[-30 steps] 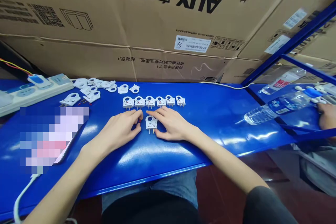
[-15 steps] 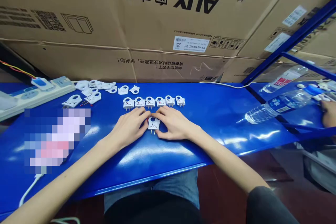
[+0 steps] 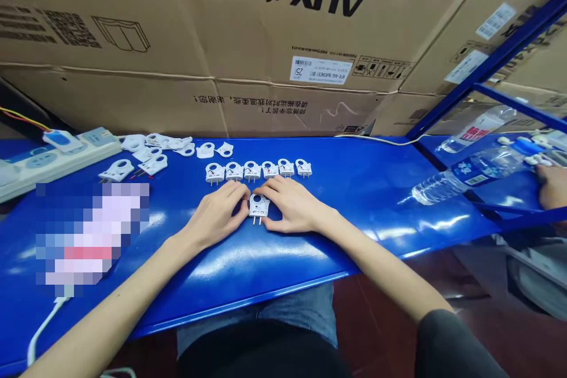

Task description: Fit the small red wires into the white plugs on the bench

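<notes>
Between my hands, low over the blue table, is a white plug piece with a round hole at its top and two metal prongs pointing toward me. My left hand has its curled fingers closed against the left side of it. My right hand grips the right side, thumb below and fingers above. Just beyond my hands stands a row of several similar white plug pieces, prongs facing me. Further left lies a loose heap of white plug parts, some with red-tipped prongs.
A power strip with a plugged-in adapter lies at the left, near a blurred-out object with a white cable. Cardboard boxes back the table. Two plastic bottles lie right, behind a blue frame; another person's hand shows there.
My left fingers have drawn back slightly left from the top of the plug piece, so more of it shows. The view has shifted a little; the row stays put.
</notes>
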The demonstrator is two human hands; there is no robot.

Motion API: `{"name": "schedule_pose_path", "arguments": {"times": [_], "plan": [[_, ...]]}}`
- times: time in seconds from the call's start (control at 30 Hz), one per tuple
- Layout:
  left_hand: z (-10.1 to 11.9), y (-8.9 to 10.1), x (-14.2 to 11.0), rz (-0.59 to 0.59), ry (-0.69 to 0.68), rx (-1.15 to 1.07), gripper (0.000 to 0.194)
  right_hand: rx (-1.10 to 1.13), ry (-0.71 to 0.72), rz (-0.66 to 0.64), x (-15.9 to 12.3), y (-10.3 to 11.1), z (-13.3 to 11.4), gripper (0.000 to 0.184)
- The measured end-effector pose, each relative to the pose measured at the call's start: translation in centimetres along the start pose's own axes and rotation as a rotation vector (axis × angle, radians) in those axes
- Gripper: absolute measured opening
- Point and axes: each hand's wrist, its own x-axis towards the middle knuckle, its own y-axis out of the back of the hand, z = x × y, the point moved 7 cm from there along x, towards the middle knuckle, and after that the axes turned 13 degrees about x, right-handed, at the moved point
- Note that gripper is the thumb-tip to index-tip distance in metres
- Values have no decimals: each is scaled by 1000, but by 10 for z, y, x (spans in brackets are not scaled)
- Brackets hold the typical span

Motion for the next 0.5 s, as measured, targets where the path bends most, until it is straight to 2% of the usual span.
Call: {"name": "schedule_pose_path", "arguments": {"times": [0.17,0.3,0.5], "plan": [[-2,4,-1,2,5,-46,15,6,-10,3,0,0,1,52],[-2,6,-4,-55,-20,-89,14,-4,-17,-9,0,1,2,53],[-3,4,-5,-91,-39,20,16,-7,-20,-18,0,2,3,54]]}}
